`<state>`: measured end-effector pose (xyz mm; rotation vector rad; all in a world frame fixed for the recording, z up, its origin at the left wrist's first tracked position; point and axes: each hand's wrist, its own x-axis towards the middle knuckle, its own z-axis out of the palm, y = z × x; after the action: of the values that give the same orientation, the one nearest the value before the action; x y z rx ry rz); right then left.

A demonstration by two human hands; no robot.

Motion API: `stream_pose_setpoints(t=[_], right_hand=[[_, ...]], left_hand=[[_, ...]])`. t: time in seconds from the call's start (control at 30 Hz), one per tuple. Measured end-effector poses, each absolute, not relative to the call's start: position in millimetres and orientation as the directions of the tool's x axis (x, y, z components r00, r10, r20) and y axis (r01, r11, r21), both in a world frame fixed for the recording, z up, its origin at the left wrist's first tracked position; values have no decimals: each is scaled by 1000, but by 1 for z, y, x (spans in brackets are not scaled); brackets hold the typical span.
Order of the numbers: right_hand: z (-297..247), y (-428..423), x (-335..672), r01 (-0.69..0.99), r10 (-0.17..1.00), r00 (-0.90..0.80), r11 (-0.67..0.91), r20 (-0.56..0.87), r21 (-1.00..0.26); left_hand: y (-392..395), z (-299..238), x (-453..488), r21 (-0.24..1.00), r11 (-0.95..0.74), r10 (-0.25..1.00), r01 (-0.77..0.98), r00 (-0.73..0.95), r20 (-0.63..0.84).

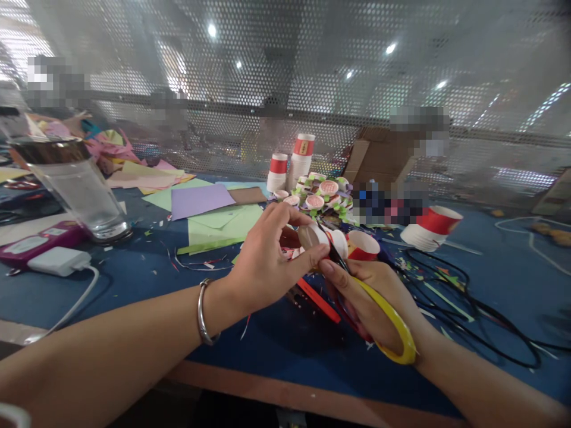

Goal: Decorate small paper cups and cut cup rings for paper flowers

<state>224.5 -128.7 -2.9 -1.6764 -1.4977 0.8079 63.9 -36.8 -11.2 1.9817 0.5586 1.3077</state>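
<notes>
My left hand [272,252] is closed around a white paper cup [339,241], which lies tilted on its side in the fingers. My right hand [375,297] grips a pair of scissors [401,333] with a big yellow handle loop. Their dark blades rest against the cup beside my left thumb. Just behind is a red-and-white paper cup [363,245], partly covered by my right hand. Below the hands lies a red stick-like tool [319,300]. Past my left fingers is a heap of cut cup pieces [314,202] with green and purple paper edges.
Stacked paper cups [301,163] stand at the back, and another cup stack [430,229] lies tilted at right. Black cable [486,321] loops near my right arm. Coloured paper sheets [200,200], a glass of water [84,196] and a white plug adapter [60,260] are at left.
</notes>
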Motion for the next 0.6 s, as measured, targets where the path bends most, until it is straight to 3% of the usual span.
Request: stream_pose_setpoints(t=[0.17, 0.3, 0.43, 0.53, 0.6], right_hand=[[2, -126, 227, 525, 993, 114, -40, 23, -850], [11, -127, 233, 623, 983, 143, -1, 113, -783], [5, -126, 243, 842, 954, 79, 92, 290, -532], [-6, -123, 249, 956, 928, -44, 147, 369, -254], [-10, -122, 251, 980, 928, -131, 173, 348, -93]], left_hand=[[-32, -5, 63, 860, -497, 772, -111, 396, 497], [-18, 3, 59, 927, -136, 830, -349, 470, 299], [-3, 7, 56, 884, 188, 785, -429, 606, 127], [2, 8, 55, 857, 278, 777, -433, 627, 65], [4, 9, 54, 853, 312, 772, -418, 635, 29]])
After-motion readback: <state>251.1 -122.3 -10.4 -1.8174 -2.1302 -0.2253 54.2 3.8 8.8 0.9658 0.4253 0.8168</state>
